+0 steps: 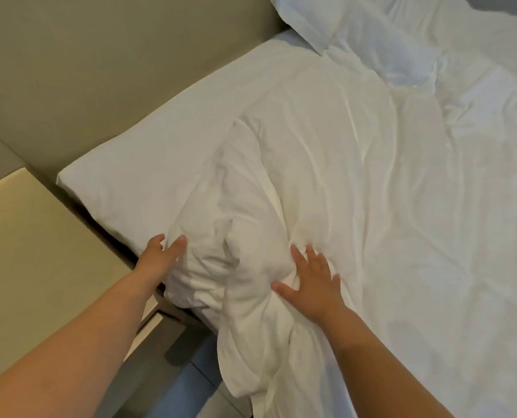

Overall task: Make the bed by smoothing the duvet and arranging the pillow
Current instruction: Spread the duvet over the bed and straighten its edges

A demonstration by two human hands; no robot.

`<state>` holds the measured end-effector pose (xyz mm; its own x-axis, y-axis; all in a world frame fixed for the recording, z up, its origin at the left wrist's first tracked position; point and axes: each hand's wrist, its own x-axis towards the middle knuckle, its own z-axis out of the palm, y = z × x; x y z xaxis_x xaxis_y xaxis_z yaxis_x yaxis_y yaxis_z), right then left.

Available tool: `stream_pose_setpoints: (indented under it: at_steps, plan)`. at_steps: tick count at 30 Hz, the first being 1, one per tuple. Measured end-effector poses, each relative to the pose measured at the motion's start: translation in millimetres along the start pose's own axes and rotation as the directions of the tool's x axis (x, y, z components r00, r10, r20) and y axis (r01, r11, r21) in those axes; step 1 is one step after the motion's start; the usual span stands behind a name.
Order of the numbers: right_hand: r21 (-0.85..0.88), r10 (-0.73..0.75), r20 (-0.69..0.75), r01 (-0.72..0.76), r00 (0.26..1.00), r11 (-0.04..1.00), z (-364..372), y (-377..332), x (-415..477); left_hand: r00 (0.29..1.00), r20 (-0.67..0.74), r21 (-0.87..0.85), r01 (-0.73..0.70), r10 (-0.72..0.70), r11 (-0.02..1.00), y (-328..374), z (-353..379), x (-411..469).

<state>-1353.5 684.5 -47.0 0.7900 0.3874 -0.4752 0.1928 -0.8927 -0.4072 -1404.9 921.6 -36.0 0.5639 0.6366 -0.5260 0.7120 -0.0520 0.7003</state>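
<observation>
A white pillow [148, 173] lies along the padded headboard, its near end partly covered by the rumpled top edge of the white duvet [372, 221]. My left hand [160, 257] presses against the pillow's near corner, fingers apart, thumb tucked into the fabric. My right hand [314, 285] lies flat on the bunched duvet edge with fingers spread. A second white pillow [341, 25] rests at the far top of the bed, beyond the duvet's creases.
A beige padded headboard [100, 70] runs along the left. A cream bedside table top [40, 260] sits just left of the pillow, close to my left forearm. Blue-grey floor [188, 387] shows between the table and the bed's side.
</observation>
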Motion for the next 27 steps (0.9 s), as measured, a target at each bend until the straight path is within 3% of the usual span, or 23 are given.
stream_pose_setpoints:
  at_steps: [6,9,11,14,16,19,21,24,27]
  plan:
    - [0.006,0.016,-0.005,-0.016,1.0,1.0,12.9,3.0,22.7,0.974,0.188,-0.047,0.139,-0.128,0.989,8.9,7.2,34.9]
    - [0.121,-0.034,-0.119,0.048,0.992,0.991,8.8,4.3,22.0,0.975,0.221,-0.038,0.045,-0.035,0.998,33.0,-1.7,33.6]
    - [0.194,-0.008,-0.234,0.055,0.972,0.98,3.0,5.3,24.7,0.987,0.131,-0.038,-0.092,0.096,0.995,54.5,-30.2,36.0]
    - [0.098,0.023,-0.432,0.022,0.901,0.995,-9.4,-7.6,33.0,0.974,-0.027,-0.022,-0.227,0.226,0.974,80.0,-98.9,43.0]
    - [0.05,0.04,-0.449,-0.02,0.893,0.999,-19.6,-30.5,46.2,0.956,-0.124,0.075,-0.26,0.268,0.963,81.9,-151.3,52.3]
    - [-0.04,-0.009,-0.522,-0.014,0.853,0.999,-32.2,-75.1,73.2,0.944,-0.214,0.235,-0.2,0.251,0.951,61.9,-220.8,75.0]
    - [-0.034,-0.014,-0.409,0.0,0.912,0.999,-38.7,-106.5,91.6,0.962,-0.21,0.361,-0.092,0.177,0.928,37.7,-247.5,87.9]
    - [-0.12,-0.031,-0.115,0.017,0.993,0.993,-25.3,-135.6,122.8,0.991,-0.137,0.607,0.09,-0.008,0.789,-1.1,-244.8,110.5]
    - [-0.262,0.035,0.099,-0.008,0.994,0.965,5.6,-150.9,143.9,0.995,-0.021,0.655,0.091,-0.102,0.75,-5.2,-225.7,126.1]
